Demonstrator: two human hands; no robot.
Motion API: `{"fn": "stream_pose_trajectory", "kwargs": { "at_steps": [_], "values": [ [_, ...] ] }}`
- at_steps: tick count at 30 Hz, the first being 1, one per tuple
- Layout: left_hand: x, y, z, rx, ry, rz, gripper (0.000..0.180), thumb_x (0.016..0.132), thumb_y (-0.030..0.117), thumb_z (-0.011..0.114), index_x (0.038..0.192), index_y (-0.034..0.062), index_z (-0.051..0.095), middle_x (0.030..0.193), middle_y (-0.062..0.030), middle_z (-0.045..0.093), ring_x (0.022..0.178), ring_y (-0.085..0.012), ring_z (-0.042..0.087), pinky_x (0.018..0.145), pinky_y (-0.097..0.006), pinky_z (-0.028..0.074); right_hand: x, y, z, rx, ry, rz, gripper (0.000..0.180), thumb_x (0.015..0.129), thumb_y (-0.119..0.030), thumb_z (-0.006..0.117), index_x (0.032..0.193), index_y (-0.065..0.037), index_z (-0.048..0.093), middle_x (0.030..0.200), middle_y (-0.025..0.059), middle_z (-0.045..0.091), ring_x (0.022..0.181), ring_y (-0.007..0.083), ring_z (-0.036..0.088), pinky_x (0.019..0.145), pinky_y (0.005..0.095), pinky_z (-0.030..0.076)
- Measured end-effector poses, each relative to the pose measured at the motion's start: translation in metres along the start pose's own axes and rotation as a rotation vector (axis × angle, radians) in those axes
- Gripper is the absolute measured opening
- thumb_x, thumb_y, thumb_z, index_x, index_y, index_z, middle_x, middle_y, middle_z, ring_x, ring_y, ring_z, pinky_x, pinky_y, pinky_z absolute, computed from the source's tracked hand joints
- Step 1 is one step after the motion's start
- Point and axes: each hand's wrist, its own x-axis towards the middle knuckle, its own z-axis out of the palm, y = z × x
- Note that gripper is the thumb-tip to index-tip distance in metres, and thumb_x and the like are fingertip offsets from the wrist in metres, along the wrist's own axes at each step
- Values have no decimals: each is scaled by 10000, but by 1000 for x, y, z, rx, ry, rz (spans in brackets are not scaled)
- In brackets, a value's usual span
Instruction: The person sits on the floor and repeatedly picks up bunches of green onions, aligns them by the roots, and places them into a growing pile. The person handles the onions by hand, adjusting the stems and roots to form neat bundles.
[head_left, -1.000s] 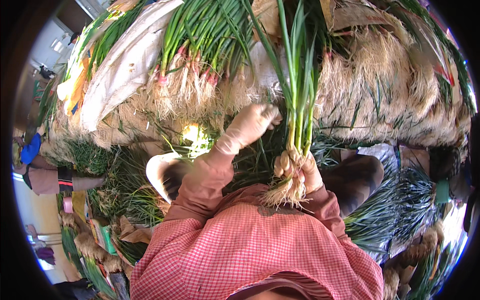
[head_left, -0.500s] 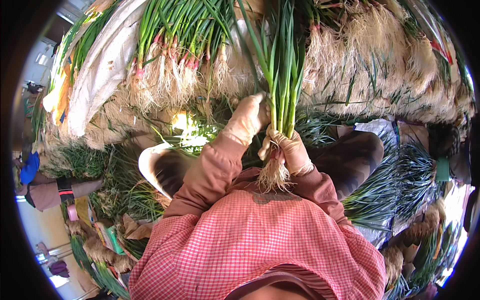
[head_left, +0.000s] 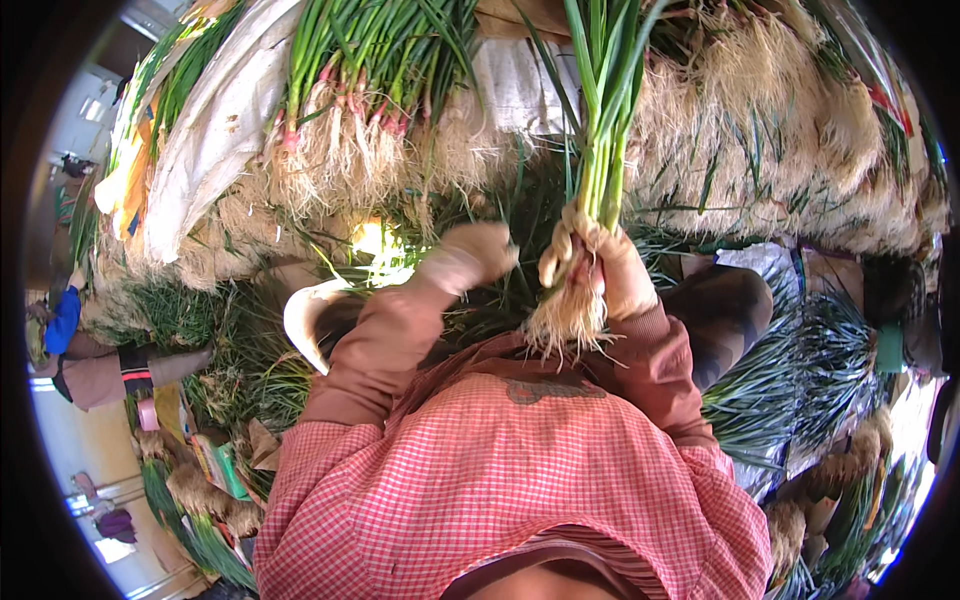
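Observation:
My right hand (head_left: 605, 265), in a tan glove, grips a bunch of green onions (head_left: 600, 150) upright by its white bases, the stringy roots hanging below my fist and the leaves rising to the top edge. My left hand (head_left: 470, 255), gloved too, hovers just left of the bunch over loose greens, fingers curled loosely and holding nothing. Both sleeves are brown, above a red checked apron (head_left: 500, 480).
Heaps of rooted green onions (head_left: 360, 110) are stacked ahead and to the right (head_left: 800, 150). White sacking (head_left: 215, 130) covers a pile at the left. More leaves (head_left: 800, 380) lie at my right. A person in blue (head_left: 65, 320) crouches at the far left.
My right hand has lifted the bunch and drawn it nearer. My left hand let go of the stems and dropped back to the left.

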Motion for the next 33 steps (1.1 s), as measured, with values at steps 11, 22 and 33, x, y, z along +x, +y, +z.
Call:
{"fn": "stream_pose_trajectory", "kwargs": {
  "at_steps": [11, 22, 33],
  "values": [
    [-42, 31, 40, -813, 482, 239, 227, 840, 107, 651, 1025, 15, 556, 906, -65, 652, 807, -149, 627, 720, -300, 495, 14, 6, -12, -238, 180, 66, 188, 929, -192, 553, 1055, -53, 541, 885, 81, 629, 768, 202, 645, 644, 296, 535],
    [-1, 27, -16, -49, 1005, 31, 225, 870, 277, 531, 804, 79, 615, 686, -160, 639, 625, -353, 632, 531, -460, 486, -13, 1, 10, -240, 13, 129, 247, 903, -299, 600, 857, -68, 528, 545, -1, 422, 420, 98, 396, 404, 246, 352],
    [11, -18, -153, -234, 605, -407, 320, 880, 290, 588, 1051, 20, 569, 854, -127, 640, 752, -209, 621, 656, -364, 495, 27, 7, -26, 54, 299, -56, 233, 934, -225, 547, 1032, -16, 576, 863, 118, 645, 714, 234, 642, 684, 394, 559]
  ]
}}
